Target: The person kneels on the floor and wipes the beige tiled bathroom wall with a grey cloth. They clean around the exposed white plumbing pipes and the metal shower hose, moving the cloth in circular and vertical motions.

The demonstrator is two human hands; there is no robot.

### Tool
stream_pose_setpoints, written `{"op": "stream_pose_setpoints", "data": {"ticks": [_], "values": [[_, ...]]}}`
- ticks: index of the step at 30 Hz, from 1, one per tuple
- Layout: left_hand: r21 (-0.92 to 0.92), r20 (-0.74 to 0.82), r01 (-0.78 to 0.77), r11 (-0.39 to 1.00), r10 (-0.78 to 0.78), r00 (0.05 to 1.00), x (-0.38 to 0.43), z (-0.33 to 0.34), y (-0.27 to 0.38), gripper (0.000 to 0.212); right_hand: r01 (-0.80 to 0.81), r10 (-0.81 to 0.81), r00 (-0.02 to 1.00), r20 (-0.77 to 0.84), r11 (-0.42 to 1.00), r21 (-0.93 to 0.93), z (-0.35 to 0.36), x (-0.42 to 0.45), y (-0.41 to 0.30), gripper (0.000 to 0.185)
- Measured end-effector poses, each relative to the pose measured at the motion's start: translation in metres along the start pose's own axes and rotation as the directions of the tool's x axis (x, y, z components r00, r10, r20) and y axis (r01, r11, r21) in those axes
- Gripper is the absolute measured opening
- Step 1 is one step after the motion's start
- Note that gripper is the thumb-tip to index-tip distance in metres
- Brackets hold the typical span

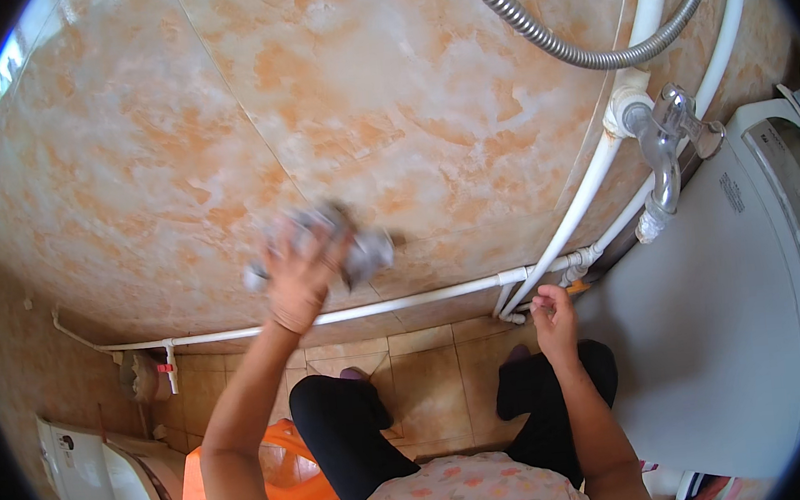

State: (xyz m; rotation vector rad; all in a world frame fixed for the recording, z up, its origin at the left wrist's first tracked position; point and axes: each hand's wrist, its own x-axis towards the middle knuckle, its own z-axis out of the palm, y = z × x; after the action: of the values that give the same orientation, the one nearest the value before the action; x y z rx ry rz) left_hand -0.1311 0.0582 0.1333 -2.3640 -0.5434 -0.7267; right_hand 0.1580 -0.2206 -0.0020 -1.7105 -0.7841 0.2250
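Observation:
My left hand (307, 275) presses a crumpled grey and white cloth (368, 252) flat against the marbled wall tiles (392, 145), just above a white horizontal pipe (418, 299). Hand and cloth are blurred. On the right, my right hand (555, 319) hangs over my right knee with its fingers curled, near the pipe joints. Whether it holds anything small cannot be told. Above it to the right, a metal tap (663, 148) sticks out from a white upright pipe (583, 200).
A grey washing machine (701, 311) stands close on the right. A flexible metal hose (567, 50) loops at the top right. Behind my left arm is an orange plastic stool (299, 494). A white toilet (137, 493) stands at the lower left.

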Motion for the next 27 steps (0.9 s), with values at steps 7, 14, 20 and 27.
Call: {"op": "stream_pose_setpoints", "data": {"ticks": [7,14,20,27], "values": [[-0.192,-0.763,0.305,0.933,-0.337,0.551,0.144,-0.091,-0.076,0.047,-0.091,0.138,0.961,-0.238,0.976,0.197,-0.02,0.022,0.006,0.053],[-0.071,-0.4,0.146,0.987,-0.163,0.902,0.048,0.031,0.069,0.045,-0.089,0.102,0.98,-0.169,0.993,0.082,-0.023,0.051,-0.034,0.078],[-0.105,0.12,-0.413,0.905,0.424,0.898,-0.058,0.131,0.152,0.05,0.049,-0.043,0.996,-0.072,0.995,0.088,0.004,0.042,-0.006,0.074],[-0.317,0.041,-0.17,0.933,0.193,0.98,0.017,0.05,0.11,0.043,0.096,-0.097,0.995,-0.002,0.986,0.136,0.006,0.046,-0.018,0.079]]}}
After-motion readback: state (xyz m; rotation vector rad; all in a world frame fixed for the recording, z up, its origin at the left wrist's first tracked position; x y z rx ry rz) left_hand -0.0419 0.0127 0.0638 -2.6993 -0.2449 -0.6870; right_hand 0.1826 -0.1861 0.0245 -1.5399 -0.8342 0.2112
